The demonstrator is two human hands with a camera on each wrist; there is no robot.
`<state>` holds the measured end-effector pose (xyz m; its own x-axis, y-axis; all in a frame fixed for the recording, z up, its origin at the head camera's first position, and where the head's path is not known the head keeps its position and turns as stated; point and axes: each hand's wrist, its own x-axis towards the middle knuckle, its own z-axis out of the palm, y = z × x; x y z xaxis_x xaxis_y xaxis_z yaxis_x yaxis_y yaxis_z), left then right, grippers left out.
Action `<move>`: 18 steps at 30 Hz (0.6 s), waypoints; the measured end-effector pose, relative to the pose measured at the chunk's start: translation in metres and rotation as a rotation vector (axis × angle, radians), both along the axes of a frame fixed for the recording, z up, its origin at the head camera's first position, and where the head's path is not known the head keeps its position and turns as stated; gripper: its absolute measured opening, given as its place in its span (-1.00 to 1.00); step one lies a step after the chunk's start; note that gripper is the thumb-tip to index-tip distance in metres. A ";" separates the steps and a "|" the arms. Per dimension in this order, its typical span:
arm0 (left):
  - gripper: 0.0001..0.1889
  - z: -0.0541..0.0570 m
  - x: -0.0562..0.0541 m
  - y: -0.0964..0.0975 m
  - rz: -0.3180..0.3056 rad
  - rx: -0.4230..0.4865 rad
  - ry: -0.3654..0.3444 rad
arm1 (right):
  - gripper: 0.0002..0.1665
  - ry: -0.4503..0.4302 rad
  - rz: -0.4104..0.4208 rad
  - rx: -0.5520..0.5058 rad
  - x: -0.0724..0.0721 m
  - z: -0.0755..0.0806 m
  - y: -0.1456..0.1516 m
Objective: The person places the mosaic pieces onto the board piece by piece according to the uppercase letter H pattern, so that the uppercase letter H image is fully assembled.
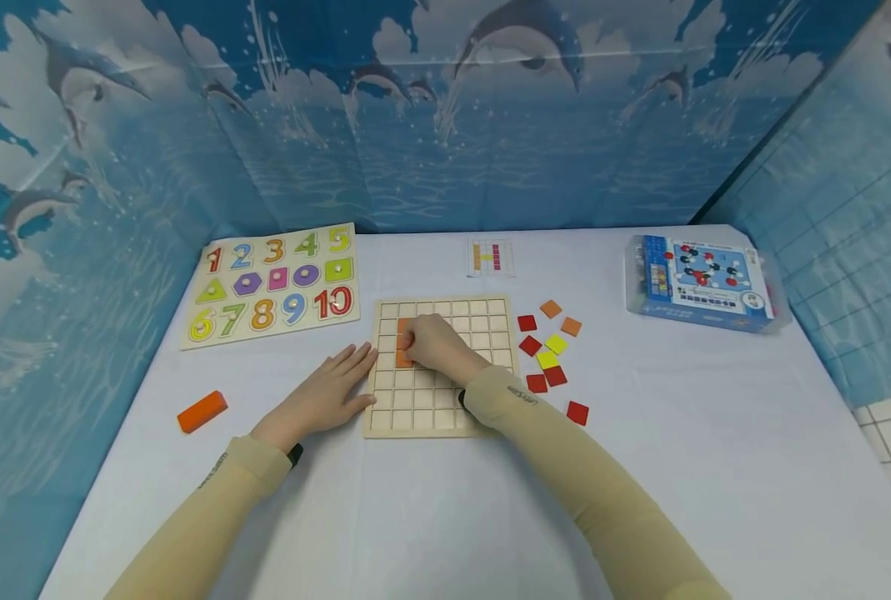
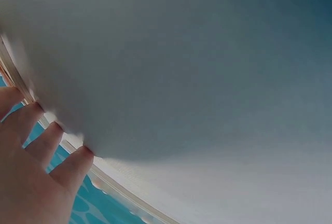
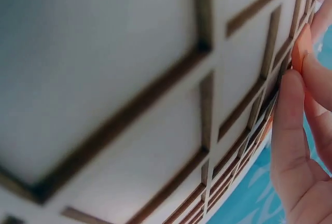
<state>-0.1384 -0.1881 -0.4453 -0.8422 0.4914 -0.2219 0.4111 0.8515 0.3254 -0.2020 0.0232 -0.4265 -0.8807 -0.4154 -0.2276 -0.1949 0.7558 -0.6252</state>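
Note:
A wooden grid board (image 1: 402, 400) lies on the white table in the head view. My right hand (image 1: 439, 343) is over its left part and pinches an orange square tile (image 3: 301, 47), seen edge-on between thumb and fingers in the right wrist view. Orange tiles (image 1: 403, 361) show in a column beside and beneath the fingertips; the hand hides part of that column. My left hand (image 1: 323, 397) rests on the table with fingers spread, their tips at the board's left edge. Several loose red tiles (image 1: 578, 413), yellow tiles (image 1: 556, 344) and orange tiles (image 1: 551, 309) lie right of the board.
Behind the board lies a small pattern card (image 1: 483, 271). A number-and-shape puzzle board (image 1: 291, 329) is at the back left, and an orange block (image 1: 202, 412) is in front of it. At the back right sits a blue-labelled plastic box (image 1: 703, 315). A dolphin-print curtain (image 1: 445, 183) borders the table.

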 end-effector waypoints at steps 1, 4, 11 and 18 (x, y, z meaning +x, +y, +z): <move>-0.23 0.000 0.000 0.000 0.000 0.000 0.000 | -0.91 0.008 0.004 0.008 0.000 0.000 0.000; -0.23 -0.002 -0.001 -0.001 0.003 -0.005 0.001 | -0.87 0.019 0.017 0.018 0.003 0.001 -0.002; -0.24 -0.002 0.000 -0.003 0.011 0.002 0.009 | -0.93 -0.007 0.016 -0.038 0.004 0.009 0.011; -0.23 0.000 0.000 -0.002 -0.002 -0.008 0.008 | -0.86 -0.028 -0.104 -0.069 0.001 0.019 0.073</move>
<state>-0.1386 -0.1905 -0.4453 -0.8427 0.4918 -0.2189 0.4158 0.8530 0.3155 -0.2008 0.0958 -0.4078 -0.9134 -0.3379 -0.2269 -0.0994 0.7258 -0.6807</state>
